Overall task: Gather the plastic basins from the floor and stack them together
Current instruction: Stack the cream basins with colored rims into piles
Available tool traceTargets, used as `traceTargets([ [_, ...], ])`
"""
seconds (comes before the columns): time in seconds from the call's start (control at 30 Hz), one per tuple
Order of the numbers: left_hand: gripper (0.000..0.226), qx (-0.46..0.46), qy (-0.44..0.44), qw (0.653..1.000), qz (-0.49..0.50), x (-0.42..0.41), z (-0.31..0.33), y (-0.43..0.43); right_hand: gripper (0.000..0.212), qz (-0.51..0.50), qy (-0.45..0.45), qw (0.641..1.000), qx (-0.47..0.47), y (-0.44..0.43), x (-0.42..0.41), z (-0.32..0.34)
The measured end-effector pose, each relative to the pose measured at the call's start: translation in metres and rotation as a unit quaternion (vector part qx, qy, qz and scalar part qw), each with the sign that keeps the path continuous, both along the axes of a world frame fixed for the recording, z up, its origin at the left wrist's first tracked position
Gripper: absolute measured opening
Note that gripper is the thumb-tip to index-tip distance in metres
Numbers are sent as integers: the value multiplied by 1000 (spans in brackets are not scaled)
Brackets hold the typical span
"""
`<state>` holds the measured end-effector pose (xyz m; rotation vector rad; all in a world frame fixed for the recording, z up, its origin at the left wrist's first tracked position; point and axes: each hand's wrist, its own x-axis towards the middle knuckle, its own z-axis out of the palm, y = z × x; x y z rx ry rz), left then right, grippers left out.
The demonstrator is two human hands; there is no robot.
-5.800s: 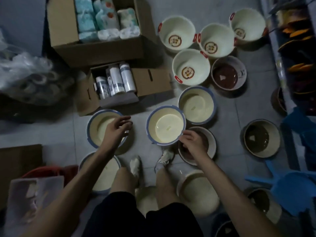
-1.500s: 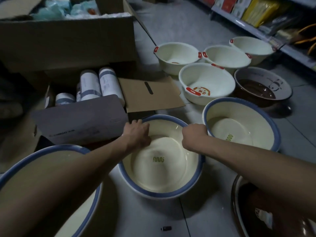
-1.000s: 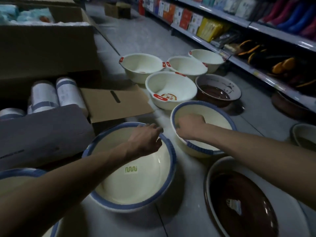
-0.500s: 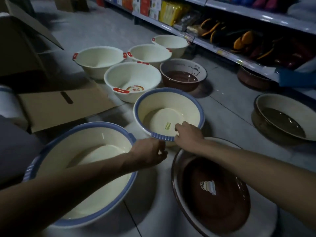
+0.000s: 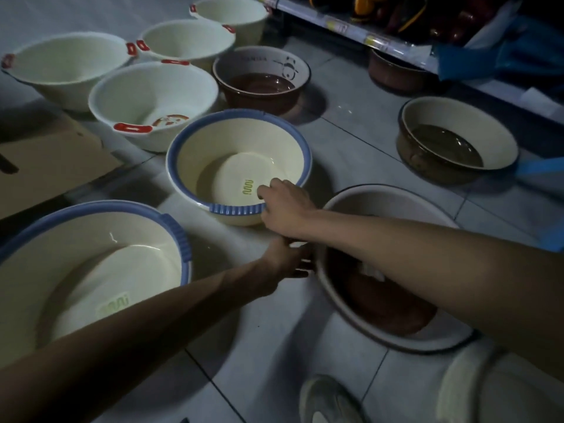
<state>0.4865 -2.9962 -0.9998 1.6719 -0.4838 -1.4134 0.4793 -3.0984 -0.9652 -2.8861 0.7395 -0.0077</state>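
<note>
A cream basin with a blue rim [image 5: 232,175] stands on the tiled floor at the centre. My right hand [image 5: 283,206] grips its near rim beside the ribbed blue handle, fingers curled inside. A larger blue-rimmed basin [image 5: 91,270] sits at the near left. A wide basin with a brown inside [image 5: 393,303] lies at the near right. My left hand [image 5: 287,257] reaches under my right forearm, and its fingers look straight against that brown basin's outer wall. Three white basins with red handles [image 5: 152,102] cluster at the back left.
A brown panda-print basin [image 5: 262,80] and another brown basin [image 5: 451,141] stand further back. A reddish basin [image 5: 393,74] sits under the shop shelf [image 5: 351,25]. Flat cardboard [image 5: 52,157] lies at the left. My shoe [image 5: 329,398] and a cream basin [image 5: 488,392] are nearest.
My view has swung to the right. My right hand stays on the middle blue-rimmed basin's near rim. My left hand has left that rim and moved to the wide brown basin.
</note>
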Motion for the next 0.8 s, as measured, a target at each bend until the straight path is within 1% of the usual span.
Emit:
traceTargets([
  [0.03,24,-1,35,999,-8,-2,0,-6,33,-4,0,1000,4,-5,-2,0],
  [0.1,22,6,54,999,7,4,-1,-11,33,-18,-6,1000,13,-15,-5,1],
  [0.23,20,-2,93,983,159,36,-1,-1,31,-43,-20,999,13,-35,0,1],
  [0.37,45,0,143,952,271,73,-2,7,30,-35,4,999,-9,-46,7,-5],
  [0.47,50,0,175,931,321,99,0,5,35,-12,40,999,-28,-49,11,-9],
  [0.57,51,-12,161,915,370,112,-5,2,40,1,81,996,-34,-52,18,-6],
  [0.7,45,-18,166,904,393,113,-2,-5,40,-8,100,995,-23,-50,23,-3],
  [0.8,41,-28,157,897,412,110,8,-6,50,-1,107,994,-38,-52,22,2],
])
